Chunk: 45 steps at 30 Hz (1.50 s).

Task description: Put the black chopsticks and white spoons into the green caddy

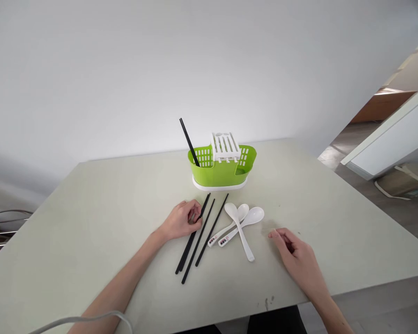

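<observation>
White wall (209, 60) rises behind the pale bench (104, 208), meeting it along the far edge. Near that edge, right of its middle, stands the green cutlery holder (220, 175), its sides pierced by rectangular openings, on a white base (220, 188) and topped by a slatted white rack (227, 156) with small hooks.

Both hands are over the nearer part of the bench. The left hand (183, 219), reaching in from the left, has its thumb and fingers bent around the upper part of the leftmost black chopsticks (186, 254); I cannot tell whether it grips them. The right hand (297, 253), toward the right edge, is loosely curled with nothing visible in it.

Four chopsticks lie between the left hand and the spoons, slanting from the near edge up toward the holder. Two more chopsticks (190, 141) lean leftward in the holder's left compartment.

Three white spoons (242, 232) lie crossed just right of them, one on top of the other two. Small dark marks (266, 304) dot the bench by its near edge.
</observation>
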Each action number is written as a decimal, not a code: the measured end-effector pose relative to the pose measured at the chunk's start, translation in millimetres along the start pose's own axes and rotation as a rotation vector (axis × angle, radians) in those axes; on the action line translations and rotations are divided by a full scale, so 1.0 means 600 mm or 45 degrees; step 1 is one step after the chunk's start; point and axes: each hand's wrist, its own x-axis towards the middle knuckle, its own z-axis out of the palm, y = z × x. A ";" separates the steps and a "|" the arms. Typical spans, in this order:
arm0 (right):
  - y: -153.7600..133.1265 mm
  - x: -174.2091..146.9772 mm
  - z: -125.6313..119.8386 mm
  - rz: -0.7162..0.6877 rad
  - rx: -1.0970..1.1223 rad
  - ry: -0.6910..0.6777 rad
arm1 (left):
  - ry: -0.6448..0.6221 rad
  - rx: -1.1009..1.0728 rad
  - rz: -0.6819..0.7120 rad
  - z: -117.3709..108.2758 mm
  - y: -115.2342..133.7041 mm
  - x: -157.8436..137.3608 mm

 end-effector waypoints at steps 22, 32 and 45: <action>0.005 -0.004 -0.001 0.050 -0.002 -0.031 | -0.028 0.055 0.091 -0.001 -0.003 -0.001; 0.006 -0.001 0.001 0.054 -0.018 -0.034 | -0.071 0.125 0.106 -0.018 -0.013 -0.007; 0.007 -0.002 0.001 0.036 -0.018 -0.021 | -0.057 0.530 -0.011 -0.073 -0.028 -0.016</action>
